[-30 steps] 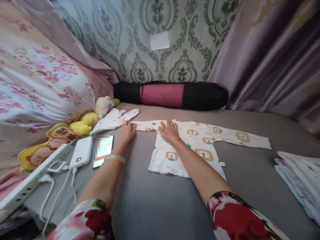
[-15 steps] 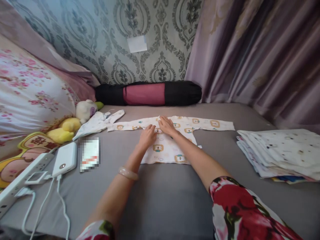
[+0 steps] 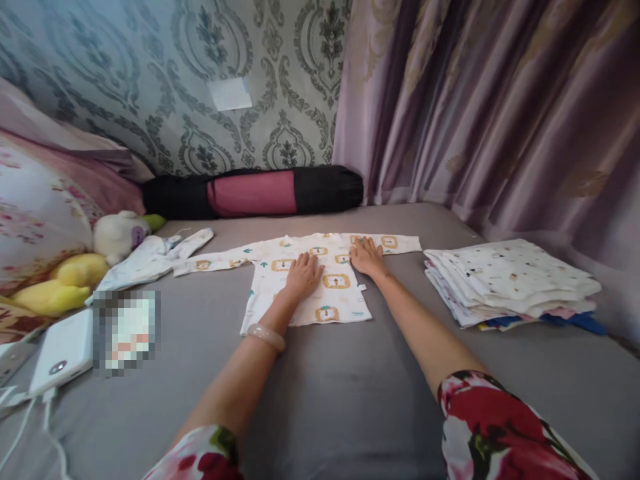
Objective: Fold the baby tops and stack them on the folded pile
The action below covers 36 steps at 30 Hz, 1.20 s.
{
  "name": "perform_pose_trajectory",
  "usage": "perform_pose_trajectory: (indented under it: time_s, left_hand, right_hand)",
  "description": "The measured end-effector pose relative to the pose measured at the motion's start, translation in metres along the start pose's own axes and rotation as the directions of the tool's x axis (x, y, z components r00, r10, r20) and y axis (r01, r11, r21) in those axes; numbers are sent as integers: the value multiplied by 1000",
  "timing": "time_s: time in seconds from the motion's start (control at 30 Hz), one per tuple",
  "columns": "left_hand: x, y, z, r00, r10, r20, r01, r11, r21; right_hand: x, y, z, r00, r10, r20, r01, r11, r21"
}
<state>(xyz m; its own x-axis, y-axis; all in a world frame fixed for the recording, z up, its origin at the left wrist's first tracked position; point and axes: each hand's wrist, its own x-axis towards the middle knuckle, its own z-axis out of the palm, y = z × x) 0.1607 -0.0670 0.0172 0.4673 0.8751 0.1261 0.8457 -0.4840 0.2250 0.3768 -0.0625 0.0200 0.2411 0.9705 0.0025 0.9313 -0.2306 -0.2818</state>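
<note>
A small white long-sleeved shirt (image 3: 270,293) with yellow lion-like prints lies spread out on the grey bed sheet (image 3: 330,400), both sleeves stretched sideways. My left hand (image 3: 304,275) rests flat on the middle of its front, fingers extended. On the right sleeve, close to the armpit, lies my right hand (image 3: 367,256), palm down with fingers spread. Neither hand grips the fabric. The tip of the left sleeve reaches a crumpled white garment (image 3: 145,260).
A folded stack of printed cloths (image 3: 510,280) sits to the right. At left are a white power bank (image 3: 63,350) with cables, a blurred card (image 3: 131,330) and plush toys (image 3: 120,235). A black and pink bolster-shaped bag (image 3: 253,192) lies along the wall.
My right hand has slid from the shirt's chest out to the right sleeve. My left hand has flattened onto the shirt's middle. The view has turned to the right.
</note>
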Motion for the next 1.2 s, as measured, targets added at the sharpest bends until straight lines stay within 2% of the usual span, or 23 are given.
perform_pose_trajectory:
  time_s: [0.2, 0.5, 0.67, 0.8, 0.93, 1.03, 1.13, 1.2]
  left_hand:
    - [-1, -2, 15, 998, -57, 8, 56, 998, 33]
    - [-1, 0, 12, 996, -75, 45, 73, 996, 51]
    - [-2, 0, 11, 996, -77, 53, 74, 996, 57]
    - [-1, 1, 11, 996, -76, 52, 71, 995, 76]
    - [-1, 1, 14, 997, -69, 43, 64, 991, 118]
    - [-2, 1, 14, 997, -70, 42, 63, 986, 153]
    - [-3, 2, 13, 996, -72, 45, 63, 982, 180]
    - [-3, 3, 11, 996, -73, 49, 62, 979, 193]
  right_hand:
    - [-3, 6, 6, 999, 13, 35, -13, 1000, -13]
    - [3, 5, -3, 995, 53, 84, -56, 998, 37]
    - [13, 4, -12, 993, 121, 14, -122, 986, 113]
    - [19, 7, -16, 961, 270, -64, -252, 945, 210]
    - [22, 13, -15, 923, 374, -91, -320, 878, 356]
    - [26, 16, -13, 897, 430, -104, -334, 812, 478]
    - [32, 23, -14, 877, 463, -128, -331, 775, 537]
    - [34, 31, -19, 847, 507, -160, -340, 747, 571]
